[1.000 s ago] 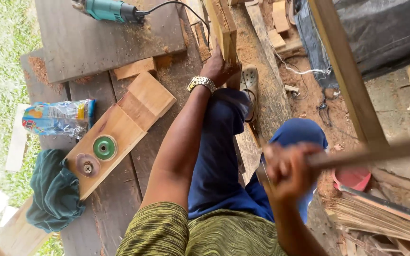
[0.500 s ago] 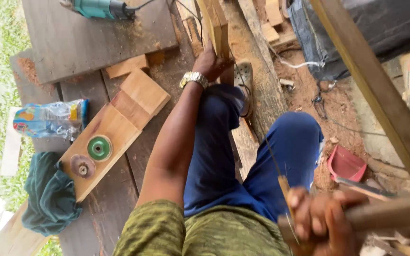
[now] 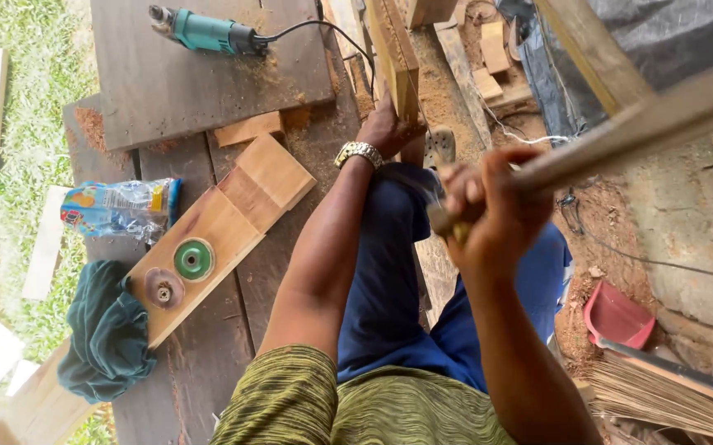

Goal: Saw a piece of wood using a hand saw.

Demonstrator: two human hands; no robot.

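- The right hand (image 3: 496,206) is closed in a full fist around a long wooden handle (image 3: 620,136) that runs off toward two o'clock; what sits on its working end is not clear, since that end is blurred and partly hidden behind the fingers.
- The left hand (image 3: 385,132), a metal watch (image 3: 358,152) on its wrist, is wrapped around the lower end of a narrow wooden strip (image 3: 393,58), holding it on edge; the strip runs away from the hand toward twelve o'clock.
- To do this well, I judge the left hand should pin the strip hard so it cannot twist, with its fingers kept off the line the tool travels, and the right hand should bring the handle down straight and controlled, not wild.
- The person's knee in blue trousers (image 3: 397,272) lies between the two arms, close under the swing, so the strike needs to land clear of it.
- At nine o'clock from the left hand a light wooden board (image 3: 233,206) lies on the dark plank platform (image 3: 167,82), carrying a green disc (image 3: 193,260) and a brown sanding disc (image 3: 163,288).
- At eleven o'clock a teal angle grinder (image 3: 204,31) rests on the platform, well apart from both hands.
- Toward four o'clock of the right hand lies a red dustpan (image 3: 616,317) on the dirt.
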